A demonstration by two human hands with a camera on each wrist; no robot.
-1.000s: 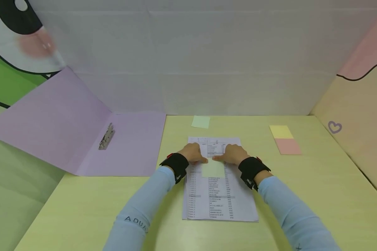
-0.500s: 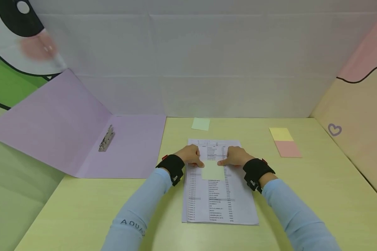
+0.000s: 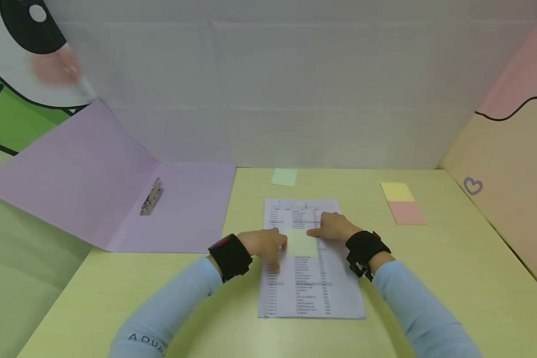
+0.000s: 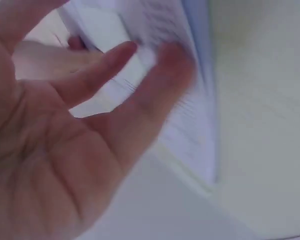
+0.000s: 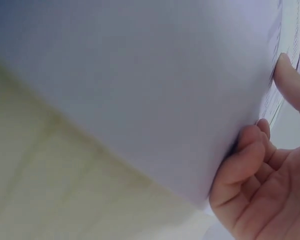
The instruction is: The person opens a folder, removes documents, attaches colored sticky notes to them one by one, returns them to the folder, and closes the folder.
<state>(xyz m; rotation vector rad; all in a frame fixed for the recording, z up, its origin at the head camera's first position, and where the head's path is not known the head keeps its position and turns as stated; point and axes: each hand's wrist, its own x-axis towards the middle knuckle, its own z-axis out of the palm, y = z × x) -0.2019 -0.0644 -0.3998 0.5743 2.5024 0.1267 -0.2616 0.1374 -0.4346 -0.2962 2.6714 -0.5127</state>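
A stack of printed white sheets [image 3: 311,293] lies on the table in front of me, seen in the head view. On its upper middle sits a pale yellow-green sticky note [image 3: 301,243]. My left hand [image 3: 263,244] is at the note's left side, above the sheets' left edge, its fingers spread and holding nothing; the left wrist view shows the blurred left hand [image 4: 45,150] with the fingers apart. My right hand [image 3: 337,227] rests on the sheets' right part, thumb on the note's upper right corner. The right wrist view shows the right hand's [image 5: 255,185] other fingers curled against the paper.
An open lilac binder [image 3: 188,209] with a metal clip [image 3: 152,197] stands at the left, its cover raised. A pale green note [image 3: 284,177] lies behind the sheets. Yellow [image 3: 397,191] and pink [image 3: 406,213] notes lie at the right. A white wall [image 3: 295,89] closes the back.
My left hand has come off the note's upper left corner and moved left and toward me, its fingers spreading. My right thumb has shifted right from the note's top edge to its corner.
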